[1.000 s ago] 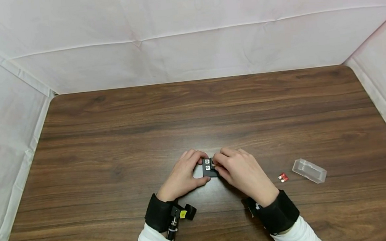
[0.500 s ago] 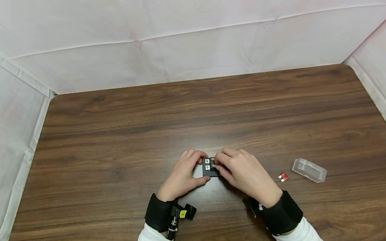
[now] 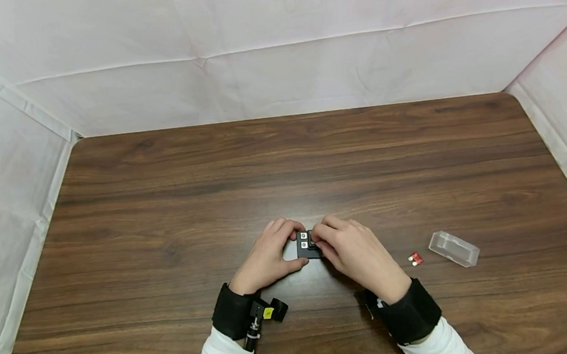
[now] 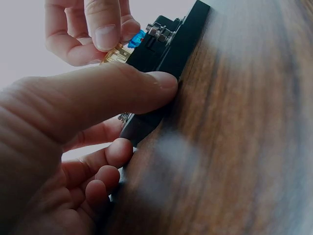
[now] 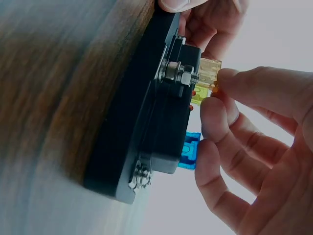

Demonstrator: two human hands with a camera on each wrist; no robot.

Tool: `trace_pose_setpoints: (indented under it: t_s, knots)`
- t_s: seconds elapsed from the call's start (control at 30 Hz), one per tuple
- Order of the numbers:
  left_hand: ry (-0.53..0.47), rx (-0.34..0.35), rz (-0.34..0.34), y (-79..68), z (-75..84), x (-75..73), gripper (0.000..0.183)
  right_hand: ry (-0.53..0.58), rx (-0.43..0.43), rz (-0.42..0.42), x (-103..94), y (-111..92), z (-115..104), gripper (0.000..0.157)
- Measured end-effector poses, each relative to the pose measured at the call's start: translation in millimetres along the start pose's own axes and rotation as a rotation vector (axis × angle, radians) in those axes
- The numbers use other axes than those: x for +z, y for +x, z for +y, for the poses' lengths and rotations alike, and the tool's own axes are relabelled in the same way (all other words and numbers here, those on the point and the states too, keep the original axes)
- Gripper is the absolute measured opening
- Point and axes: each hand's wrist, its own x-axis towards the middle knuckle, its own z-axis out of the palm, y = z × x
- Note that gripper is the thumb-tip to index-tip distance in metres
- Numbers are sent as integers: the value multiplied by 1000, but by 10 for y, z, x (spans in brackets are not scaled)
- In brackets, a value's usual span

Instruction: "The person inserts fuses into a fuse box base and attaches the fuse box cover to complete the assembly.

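And here's the right hand (image 3: 358,247), thumb and forefinger nipping an amber fuse (image 5: 209,71) in a tight pinch, the other fingers loosely bent! That fuse points straight up off the top of a black fuse block (image 5: 166,115); how deep it sits, you cannot tell. One more right fingertip is right up against a blue fuse (image 5: 190,152), also upright, and a yellow-green fuse (image 5: 200,95) peeks out between the two. Over to the left hand (image 3: 268,255): a wide C, thumb on the near side, fingers round the far side, gripping the block's left end. The block lies flat, its long axis apparently running left to right along the bench (image 3: 283,171), the right end tucked under the right hand from above. It's midway between the bench's left and right edges, well in from the far edge. Out towards the right edge, a small red piece (image 3: 415,259), and just beyond it a clear plastic box (image 3: 454,248), its length slanting towards the near right corner!
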Motion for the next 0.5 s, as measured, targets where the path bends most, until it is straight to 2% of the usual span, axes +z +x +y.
trace_pose_setpoints:
  t_s: [0.23,0.5]
  knots:
    - [0,6,-1,-2,10,-14,46,54,69,-20,-19,26,-42,9]
    - [8,7,5,4,10,-8,46,15,138,-31,-37,58,-96,16]
